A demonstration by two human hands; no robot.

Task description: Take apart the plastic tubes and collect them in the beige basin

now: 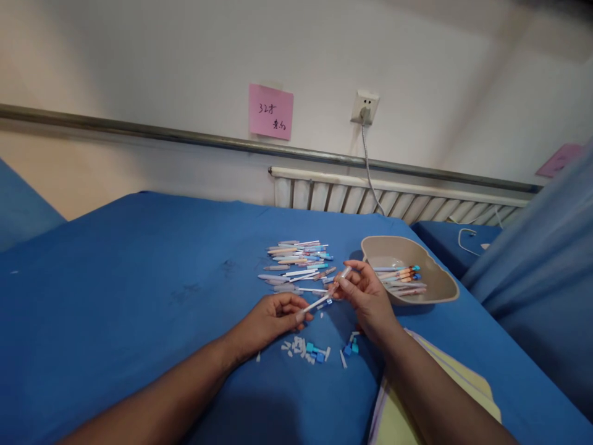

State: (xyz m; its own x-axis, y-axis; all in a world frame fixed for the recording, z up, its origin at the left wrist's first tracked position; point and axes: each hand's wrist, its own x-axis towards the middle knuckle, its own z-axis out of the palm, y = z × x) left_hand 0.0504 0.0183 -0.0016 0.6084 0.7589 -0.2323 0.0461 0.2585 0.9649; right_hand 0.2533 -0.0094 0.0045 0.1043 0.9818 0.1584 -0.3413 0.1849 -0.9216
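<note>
Looks partway: one white pen [316, 303] over the blue sheet [120, 278], left hand [274, 314] pinched closed on one end, right hand [367, 298] pinching the other; some binned pens [401, 275] in beige bin [439, 281], many loose pens [296, 259] apparently left.

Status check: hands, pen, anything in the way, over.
Left hand pinching pen, white end. Right hand holding its other end. Small loose pieces below on blue cloth; nothing seen blocking.
</note>
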